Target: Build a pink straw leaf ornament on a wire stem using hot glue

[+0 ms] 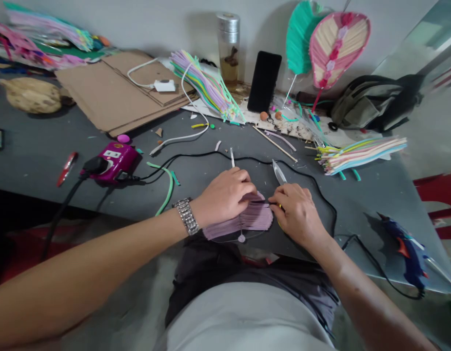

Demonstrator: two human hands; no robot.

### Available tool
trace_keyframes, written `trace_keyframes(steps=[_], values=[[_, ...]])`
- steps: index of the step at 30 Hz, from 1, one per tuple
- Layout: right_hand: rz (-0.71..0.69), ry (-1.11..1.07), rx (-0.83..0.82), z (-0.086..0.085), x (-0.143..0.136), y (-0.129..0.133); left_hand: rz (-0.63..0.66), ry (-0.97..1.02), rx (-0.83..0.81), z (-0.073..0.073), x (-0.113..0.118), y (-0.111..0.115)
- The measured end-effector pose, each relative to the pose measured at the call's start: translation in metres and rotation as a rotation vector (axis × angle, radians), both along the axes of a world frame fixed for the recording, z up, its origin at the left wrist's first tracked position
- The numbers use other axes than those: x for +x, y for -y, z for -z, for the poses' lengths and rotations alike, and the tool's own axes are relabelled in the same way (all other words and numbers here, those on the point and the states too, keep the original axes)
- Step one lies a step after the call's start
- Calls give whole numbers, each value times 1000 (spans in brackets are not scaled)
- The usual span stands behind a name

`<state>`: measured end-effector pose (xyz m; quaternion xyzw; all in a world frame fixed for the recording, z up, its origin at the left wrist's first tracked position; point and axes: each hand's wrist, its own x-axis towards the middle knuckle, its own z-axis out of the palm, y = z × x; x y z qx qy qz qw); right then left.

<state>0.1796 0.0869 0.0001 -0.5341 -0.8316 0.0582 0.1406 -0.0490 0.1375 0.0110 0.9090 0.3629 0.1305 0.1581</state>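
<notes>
Mottled tan bundle (31, 95): lying at the far left of the gray bench (38, 156).
Red object (67, 169): lying near the front edge.
Cardboard sheets (89, 92): lying stacked toward the back, bearing a white charger (164, 86).
Magenta power box (113, 161): resting on the bench, carrying a black plug (95, 165).
Green fuzzy strip (170, 190): curving toward the left wrist.
Pastel bundle (206, 87): lying in front of the clear bottle (228, 53).
Left hand (228, 192): wearing a metal watch (186, 216), clamping curled fingers on the lilac piece (256, 220).
Lilac piece: lying ribbed at the front edge, partly under the left hand, carrying a small disc (242, 238) below.
Black phone (264, 82): leaning upright at the back.
Silver blade (279, 173): pointing away, just beyond the right hand's knuckles.
Right hand (296, 209): bringing thumb and forefinger together beside the lilac piece's right edge; cannot tell whether clamped on anything.
Teal fan (298, 41), pink fan (340, 48): standing against the wall, overlapping.
Backpack (371, 102): slumping behind a second bundle (360, 155).
Blue glue gun (404, 248): lying at the far right, trailing a black cord.
</notes>
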Motion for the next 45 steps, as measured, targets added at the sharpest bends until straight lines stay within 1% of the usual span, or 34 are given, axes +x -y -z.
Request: trace_keyframes(steps=[2,4,12,17,22,25,27,30,33,36,40,43,45], values=[[-8,15,-5,-1,-1,-1,61,-39,-30,-2,2,-4],[-14,24,-9,-1,-2,-2,87,-75,-63,-3,4,-8],[-9,61,-19,-1,-5,-9,64,-164,-124,-9,7,-13],[5,130,-14,0,-7,-11,81,-184,-70,-8,9,-14],[2,102,1,1,-5,-10,70,-159,-32,-5,10,-13],[-21,119,-12,-1,-4,-11,67,-157,-22,-5,12,-12],[-30,158,-16,-2,-5,-12,83,-173,10,-6,15,-12],[-32,215,6,-4,-8,-15,131,-196,100,-8,21,-15],[-38,216,31,-3,-9,-17,173,-206,166,-8,26,-19],[-6,122,22,1,-6,-18,189,-206,178,-8,29,-23],[51,-140,-28,4,-1,-17,178,-198,136,-10,29,-23],[94,-363,-130,2,-2,-16,143,-198,52,-14,28,-24],[111,-464,-223,1,-4,-16,115,-195,-21,-16,27,-28]])
